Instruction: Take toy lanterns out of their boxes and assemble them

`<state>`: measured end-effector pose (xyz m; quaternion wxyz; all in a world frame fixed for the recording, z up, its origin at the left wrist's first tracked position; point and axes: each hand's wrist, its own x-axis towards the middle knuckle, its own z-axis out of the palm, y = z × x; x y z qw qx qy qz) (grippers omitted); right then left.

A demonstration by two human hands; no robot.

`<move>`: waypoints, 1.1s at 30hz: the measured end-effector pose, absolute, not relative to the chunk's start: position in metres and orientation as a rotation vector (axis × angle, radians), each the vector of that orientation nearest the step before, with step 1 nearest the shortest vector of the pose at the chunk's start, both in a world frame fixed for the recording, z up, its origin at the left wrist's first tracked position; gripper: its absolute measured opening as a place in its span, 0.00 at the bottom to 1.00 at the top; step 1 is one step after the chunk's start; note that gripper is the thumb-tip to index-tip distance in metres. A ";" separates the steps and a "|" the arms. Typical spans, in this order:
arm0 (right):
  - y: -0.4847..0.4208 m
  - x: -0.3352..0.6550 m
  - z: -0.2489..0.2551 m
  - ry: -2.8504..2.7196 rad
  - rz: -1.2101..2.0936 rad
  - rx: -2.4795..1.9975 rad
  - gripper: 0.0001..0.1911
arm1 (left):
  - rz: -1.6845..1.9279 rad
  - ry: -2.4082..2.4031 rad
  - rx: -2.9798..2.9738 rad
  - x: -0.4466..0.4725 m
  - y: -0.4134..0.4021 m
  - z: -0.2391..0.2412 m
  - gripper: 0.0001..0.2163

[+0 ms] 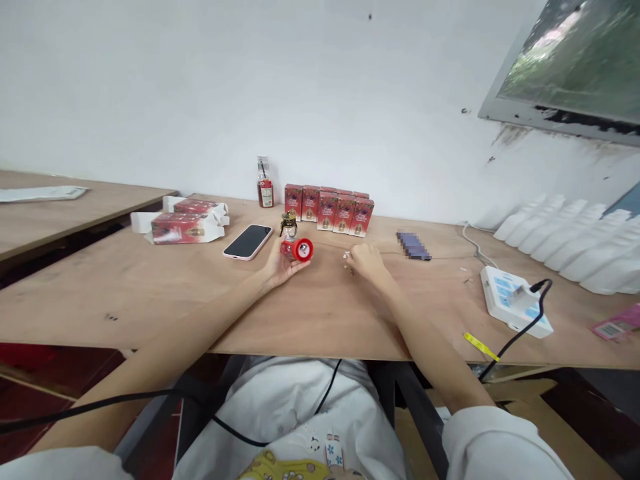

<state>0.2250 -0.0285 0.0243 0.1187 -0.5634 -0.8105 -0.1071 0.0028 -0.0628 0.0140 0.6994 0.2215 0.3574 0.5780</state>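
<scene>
My left hand (283,267) is closed around a small lantern (296,244), holding it just over the surface (320,307) from beneath and the left side. Its long axis is tilted: the dark gold cap points up and away from me, while the open end of the red base faces toward me and a little to the right.

My right hand (367,261) is down near the surface, fingers bent, tips just beside some small bits (346,255). I cannot tell whether those fingers are pinched on one of them or only touching.

The lantern lies to the left of my right hand, with a stretch of bare surface between, so the red base is the part turned nearest to those fingers. The left hand is the one at the lantern; the right is nearer the bits. Behind both, red boxes (327,211) stand in rows.
</scene>
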 end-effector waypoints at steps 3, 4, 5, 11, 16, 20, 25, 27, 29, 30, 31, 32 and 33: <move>-0.031 0.230 0.025 -2.386 -0.308 -1.711 0.05 | 1.251 0.777 0.515 0.004 -0.065 0.014 0.19; -0.032 0.230 0.025 -2.387 -0.314 -1.728 0.07 | 1.236 0.771 0.523 0.005 -0.065 0.014 0.19; -0.034 0.230 0.025 -2.384 -0.320 -1.744 0.09 | 1.222 0.767 0.532 0.005 -0.066 0.015 0.20; -0.044 0.215 0.028 -2.321 -0.310 -1.611 0.11 | 1.184 0.798 0.574 0.008 -0.070 0.018 0.21; -0.058 0.191 0.022 -2.113 -0.204 -0.998 0.09 | 1.185 0.796 0.595 0.009 -0.071 0.018 0.20; -0.068 0.176 0.012 -2.040 -0.135 -0.764 0.07 | 1.188 0.790 0.611 0.010 -0.072 0.017 0.19; -0.066 0.173 0.003 -2.001 -0.131 -0.764 0.07 | 1.160 0.789 0.623 0.013 -0.073 0.017 0.20; -0.064 0.174 0.001 -1.988 -0.136 -0.768 0.07 | 1.154 0.780 0.612 0.014 -0.074 0.017 0.20; -0.063 0.174 0.001 -1.986 -0.143 -0.756 0.08 | 1.156 0.770 0.588 0.015 -0.075 0.017 0.19; -0.063 0.174 0.000 -1.990 -0.147 -0.747 0.08 | 1.159 0.766 0.575 0.016 -0.075 0.017 0.19; -0.062 0.174 0.000 -1.995 -0.150 -0.737 0.09 | 1.160 0.764 0.565 0.016 -0.076 0.017 0.19; -0.062 0.174 0.000 -1.999 -0.154 -0.728 0.09 | 1.160 0.761 0.558 0.016 -0.076 0.018 0.19; -0.062 0.174 0.000 -2.002 -0.160 -0.723 0.09 | 1.160 0.758 0.555 0.017 -0.076 0.018 0.19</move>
